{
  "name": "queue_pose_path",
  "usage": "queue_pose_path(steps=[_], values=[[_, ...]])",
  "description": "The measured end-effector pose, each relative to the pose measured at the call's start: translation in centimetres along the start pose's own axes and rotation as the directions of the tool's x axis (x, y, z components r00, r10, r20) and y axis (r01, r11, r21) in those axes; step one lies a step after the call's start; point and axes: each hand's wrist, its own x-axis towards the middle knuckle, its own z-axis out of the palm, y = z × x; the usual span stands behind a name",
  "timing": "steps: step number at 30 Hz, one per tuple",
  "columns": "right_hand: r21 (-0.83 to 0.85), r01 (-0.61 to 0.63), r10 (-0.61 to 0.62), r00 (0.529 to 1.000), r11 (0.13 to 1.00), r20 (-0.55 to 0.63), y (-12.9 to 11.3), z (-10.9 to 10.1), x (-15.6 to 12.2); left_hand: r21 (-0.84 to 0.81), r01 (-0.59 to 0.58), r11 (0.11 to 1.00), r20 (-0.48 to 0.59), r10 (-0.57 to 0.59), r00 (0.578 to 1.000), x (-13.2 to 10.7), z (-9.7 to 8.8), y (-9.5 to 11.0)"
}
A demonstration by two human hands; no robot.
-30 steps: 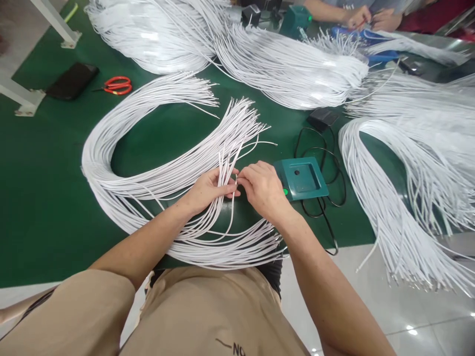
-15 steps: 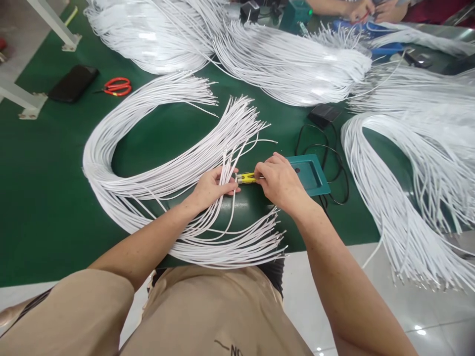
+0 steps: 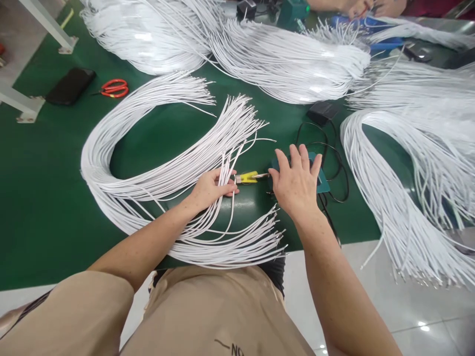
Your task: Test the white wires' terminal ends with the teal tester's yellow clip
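Observation:
My left hand (image 3: 210,190) is closed around a few white wires (image 3: 225,173) that cross over its fingers. Just past its fingertips lies a small yellow piece (image 3: 248,177) with a silver end and a thin metal rod, perhaps a clip; its exact kind I cannot make out. The rod points to the right, toward my right hand (image 3: 296,183). That hand is spread open over a teal tray (image 3: 323,185) and hides much of it. A thick looped bundle of white wires (image 3: 166,170) lies around and under my left forearm.
Large white wire bundles (image 3: 289,62) lie at the back, and another bundle (image 3: 401,188) hangs over the right edge. Red-handled snips (image 3: 115,88) and a black flat case (image 3: 70,86) lie at left. A black cable (image 3: 339,168) loops beside the tray. Another person's hands (image 3: 371,7) show at the top.
My right hand has let go of the yellow piece, moved right and spread its fingers over the tray. My left hand keeps its hold on the wires.

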Motion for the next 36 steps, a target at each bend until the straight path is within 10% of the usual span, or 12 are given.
queue_pose_path(steps=[7, 10, 12, 15, 20, 23, 29, 36], values=[[0.066, -0.04, 0.045, 0.997, 0.997, -0.07, -1.1, 0.3, -0.3, 0.0, -0.029, 1.0, -0.054, 0.029, 0.998, -0.4, -0.7, 0.5], [0.224, 0.204, -0.195, 0.979, 0.953, -0.062, -4.2, -0.4, -1.4, 0.016, -0.144, 0.989, -0.068, 0.145, 0.987, -0.6, -1.2, 0.3], [0.301, 0.476, -0.497, 0.868, 0.826, -0.01, -6.6, -0.7, -2.5, 0.036, -0.208, 0.977, -0.05, 0.21, 0.976, -0.6, -1.4, 0.2], [0.261, 0.576, -0.616, 0.781, 0.774, 0.102, -9.4, -0.7, -4.0, 0.022, -0.229, 0.973, -0.016, 0.23, 0.973, -0.7, -1.5, 0.1], [0.237, 0.177, -0.272, 0.84, 0.955, 0.47, -10.2, -1.1, -4.6, -0.112, -0.147, 0.983, 0.004, 0.148, 0.989, -0.8, -1.5, 0.4], [0.282, -0.128, -0.024, 0.878, 0.951, 0.479, -9.4, -1.2, -3.4, -0.172, -0.072, 0.982, 0.046, 0.081, 0.996, -0.8, -1.6, 0.4], [0.726, -0.438, 0.08, 0.879, 0.531, 0.471, -8.4, 0.6, -1.2, -0.056, -0.12, 0.991, 0.081, 0.124, 0.989, -0.7, -2.0, 0.1], [0.755, -0.649, 0.014, 0.759, 0.092, 0.651, -8.2, 2.2, -1.4, 0.266, -0.256, 0.929, 0.038, 0.255, 0.966, -0.6, -2.3, 0.6]])
